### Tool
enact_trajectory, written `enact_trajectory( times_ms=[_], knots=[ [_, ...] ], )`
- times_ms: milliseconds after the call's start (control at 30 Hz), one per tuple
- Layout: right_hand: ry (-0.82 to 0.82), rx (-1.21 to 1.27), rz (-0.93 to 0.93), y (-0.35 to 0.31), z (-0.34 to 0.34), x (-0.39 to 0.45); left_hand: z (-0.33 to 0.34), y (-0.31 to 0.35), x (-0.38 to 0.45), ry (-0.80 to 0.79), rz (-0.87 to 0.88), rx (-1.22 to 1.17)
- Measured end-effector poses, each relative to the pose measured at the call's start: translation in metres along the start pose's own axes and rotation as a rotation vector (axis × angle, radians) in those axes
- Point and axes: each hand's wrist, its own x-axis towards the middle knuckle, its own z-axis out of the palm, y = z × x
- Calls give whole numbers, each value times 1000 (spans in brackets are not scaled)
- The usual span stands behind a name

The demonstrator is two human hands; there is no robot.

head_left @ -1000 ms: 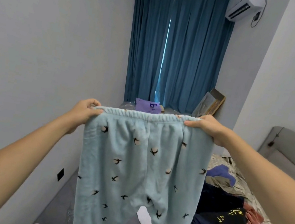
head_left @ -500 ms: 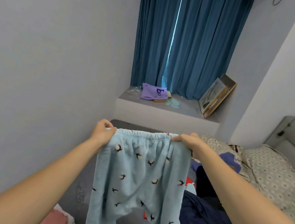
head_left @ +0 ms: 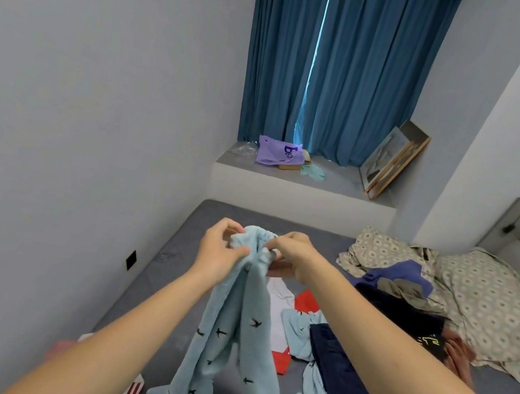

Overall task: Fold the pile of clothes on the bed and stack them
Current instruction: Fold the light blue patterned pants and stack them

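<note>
Both hands, left (head_left: 220,252) and right (head_left: 290,253), pinch the pants (head_left: 229,329) waistband, halves together; first fold only. The pile (head_left: 374,346) waits on the bed (head_left: 230,219); no stack shows.

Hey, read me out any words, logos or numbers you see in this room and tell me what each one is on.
Purple bag on the window ledge: dark purple print, perhaps a large "b", the rest too blurred to read.
Black garment on the bed: yellow marks, too small and creased to read.
Light blue trousers: bird pattern only, no text.

Bare forearms (head_left: 131,340), no sleeves
</note>
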Motion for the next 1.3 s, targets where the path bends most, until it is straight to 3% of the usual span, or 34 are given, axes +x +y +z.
enact_trajectory(
  times_ms=[133, 300, 500, 633, 700, 767, 867, 933, 1033, 1133, 1300],
  knots=[
    [11, 63, 7, 5, 14, -4, 5, 0, -21, -36, 124, 66],
    [-28, 115, 56, 10, 13, -7, -9, -5, -36, -214, 225, 126],
    [-105, 176, 2, 15, 21, -9, -8, -3, -36, -78, 272, 176],
    [-260, 134, -27, 19, 11, -14, -15, -2, -32, -69, 296, 218],
    [-316, 2, -85, 22, 3, -14, -20, -3, -29, -83, 285, 222],
    [-324, -288, -213, 26, -4, -13, -26, -3, -26, -116, 274, 227],
    [-262, -787, -481, 33, -13, -7, -40, 4, -20, -176, 283, 228],
    [-155, -952, -583, 39, -22, 0, -52, 14, -12, -202, 301, 222],
    [-33, -967, -627, 34, -40, 6, -69, 35, 2, -198, 317, 204],
    [-41, -975, -727, 11, -51, 4, -79, 61, 15, -220, 340, 210],
    [-52, -663, -827, -57, -76, -16, -99, 105, 40, -226, 368, 230]
  ],
)
